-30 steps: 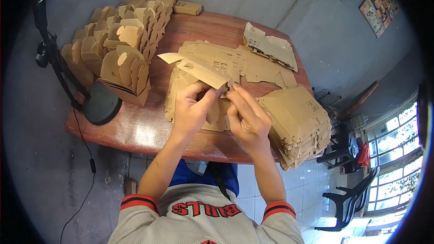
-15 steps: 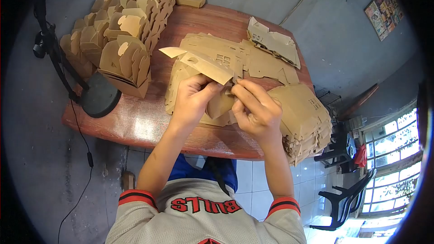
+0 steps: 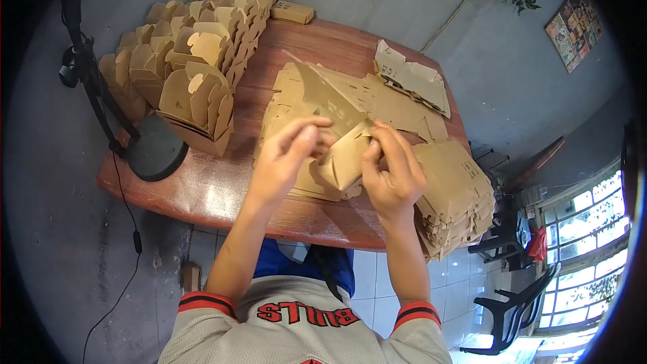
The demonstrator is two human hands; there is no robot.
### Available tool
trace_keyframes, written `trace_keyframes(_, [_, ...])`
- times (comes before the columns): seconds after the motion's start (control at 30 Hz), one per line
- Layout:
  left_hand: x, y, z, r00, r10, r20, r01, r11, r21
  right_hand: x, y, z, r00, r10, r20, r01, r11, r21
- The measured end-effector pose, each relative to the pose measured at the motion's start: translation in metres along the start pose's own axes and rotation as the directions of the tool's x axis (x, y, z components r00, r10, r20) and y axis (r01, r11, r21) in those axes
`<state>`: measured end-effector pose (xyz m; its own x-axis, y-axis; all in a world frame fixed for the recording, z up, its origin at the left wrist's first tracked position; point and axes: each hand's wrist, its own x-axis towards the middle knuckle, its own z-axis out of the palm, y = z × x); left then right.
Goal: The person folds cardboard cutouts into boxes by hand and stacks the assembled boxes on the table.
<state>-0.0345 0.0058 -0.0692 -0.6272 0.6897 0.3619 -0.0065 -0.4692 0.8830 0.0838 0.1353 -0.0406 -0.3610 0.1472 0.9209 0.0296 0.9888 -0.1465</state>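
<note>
Within the last second the cardboard carton (image 3: 349, 155) has been turned and the left hand's (image 3: 283, 158) pinch on it released; those fingers are now parted beside it, contact not determinable. The right hand's (image 3: 396, 172) fingers grasp its upper edge, holding it above the flat blanks (image 3: 280, 118) on the worktop (image 3: 202, 190). Its panels now stand at an angle to each other, which is judged partial forming, not completion.

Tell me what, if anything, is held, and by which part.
The right hand pinches a partly folded carton at its right edge; whether the left hand grips it is unclear.
</note>
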Motion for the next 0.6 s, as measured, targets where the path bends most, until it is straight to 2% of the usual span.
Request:
trace_keyframes(0.07, [-0.008, 0.005, -0.007, 0.975, -0.087, 0.205, 0.083, 0.996, 0.029, 0.002, 0.004, -0.001, 0.999, -0.002, -0.05, 0.0, 1.0, -0.03])
trace_keyframes(0.1, [-0.013, 0.009, -0.003, 0.96, -0.137, 0.242, 0.164, 0.982, -0.093, 0.003, 0.005, 0.001, 0.997, -0.017, -0.078, 0.014, 0.999, -0.04])
trace_keyframes(0.2, [-0.015, 0.009, 0.005, 0.975, -0.134, 0.178, 0.147, 0.987, -0.064, 0.002, 0.003, 0.001, 0.989, -0.061, -0.131, 0.053, 0.997, -0.064])
trace_keyframes(0.3, [-0.013, 0.005, 0.006, 0.981, -0.096, 0.166, 0.126, 0.975, -0.182, 0.001, 0.007, 0.004, 0.982, -0.104, -0.158, 0.102, 0.995, -0.023])
trace_keyframes(0.4, [-0.012, -0.002, -0.003, 0.982, -0.13, 0.14, 0.159, 0.962, -0.221, -0.001, 0.009, -0.003, 0.985, -0.154, -0.075, 0.155, 0.988, 0.002])
trace_keyframes(0.5, [-0.013, 0.005, -0.006, 0.98, -0.141, 0.138, 0.143, 0.99, -0.005, -0.001, 0.01, -0.012, 0.982, -0.19, 0.0, 0.19, 0.981, 0.03])
trace_keyframes(0.6, [-0.011, 0.005, -0.007, 0.955, -0.146, 0.257, 0.15, 0.989, 0.004, -0.001, 0.014, -0.015, 0.973, -0.228, 0.044, 0.224, 0.972, 0.069])
